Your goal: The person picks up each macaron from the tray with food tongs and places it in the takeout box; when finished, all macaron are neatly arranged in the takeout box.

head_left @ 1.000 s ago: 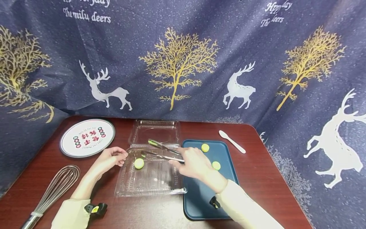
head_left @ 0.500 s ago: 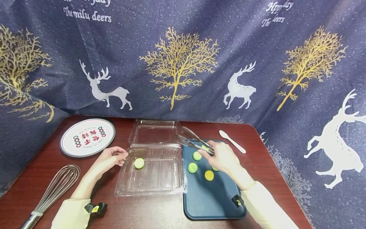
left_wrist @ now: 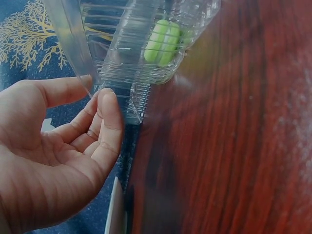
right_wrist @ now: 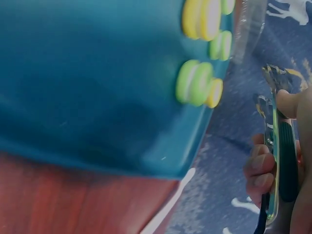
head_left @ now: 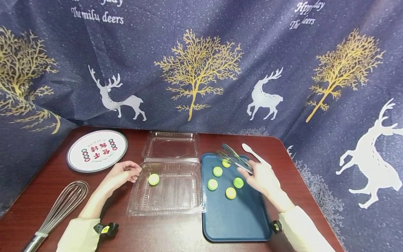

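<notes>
Tongs (right_wrist: pixel 288 165), curled right hand (head_left: pixel 263 178) gripping, left hand (head_left: pixel 121 175) pinching clear container (head_left: pixel 173 199)

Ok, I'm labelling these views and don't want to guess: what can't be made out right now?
Tongs: right wrist view, handle end cut off by the bottom edge.
Rear yellow macaron: head view, partly hidden by the tongs.
Right hand: right wrist view, partly cut off by the right edge.
Whisk: head view, handle end cut off by the bottom edge.
Topmost backdrop lettering: head view, cut off by the top edge.
</notes>
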A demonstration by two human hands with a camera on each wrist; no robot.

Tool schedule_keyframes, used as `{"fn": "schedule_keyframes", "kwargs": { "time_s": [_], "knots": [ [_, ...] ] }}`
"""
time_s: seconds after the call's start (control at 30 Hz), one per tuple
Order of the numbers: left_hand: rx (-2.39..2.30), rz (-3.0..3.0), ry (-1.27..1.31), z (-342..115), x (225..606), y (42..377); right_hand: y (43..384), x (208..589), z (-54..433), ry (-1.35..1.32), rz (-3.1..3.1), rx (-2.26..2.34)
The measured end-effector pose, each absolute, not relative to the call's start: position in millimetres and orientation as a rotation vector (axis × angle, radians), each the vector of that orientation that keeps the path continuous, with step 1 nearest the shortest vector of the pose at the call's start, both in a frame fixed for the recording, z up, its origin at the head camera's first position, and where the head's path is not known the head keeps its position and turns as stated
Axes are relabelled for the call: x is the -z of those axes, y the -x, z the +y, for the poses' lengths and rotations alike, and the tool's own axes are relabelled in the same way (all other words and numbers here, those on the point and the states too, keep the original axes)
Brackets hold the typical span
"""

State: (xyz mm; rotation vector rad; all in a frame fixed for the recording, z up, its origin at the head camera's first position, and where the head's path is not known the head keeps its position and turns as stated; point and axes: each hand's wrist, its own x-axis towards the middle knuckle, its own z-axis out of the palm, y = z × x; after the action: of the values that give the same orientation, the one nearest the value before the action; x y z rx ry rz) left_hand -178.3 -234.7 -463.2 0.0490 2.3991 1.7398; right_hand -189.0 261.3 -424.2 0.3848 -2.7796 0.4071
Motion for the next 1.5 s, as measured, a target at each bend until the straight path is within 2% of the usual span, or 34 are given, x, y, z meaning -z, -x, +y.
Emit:
{"fn": "schedule_keyframes", "kwargs": {
  "time_s": [0.6,1.5],
  "knots": [
    [-1.733,2.387,-0.031,-234.6,463.6,178.5,178.5,449.9,286.0,-0.278,-2.855,-0.357],
    [-1.751,2.368,-0.018,-233.0,458.9,176.2,179.4,457.2,285.8,-0.314,-2.862,-0.385]
  ]
}}
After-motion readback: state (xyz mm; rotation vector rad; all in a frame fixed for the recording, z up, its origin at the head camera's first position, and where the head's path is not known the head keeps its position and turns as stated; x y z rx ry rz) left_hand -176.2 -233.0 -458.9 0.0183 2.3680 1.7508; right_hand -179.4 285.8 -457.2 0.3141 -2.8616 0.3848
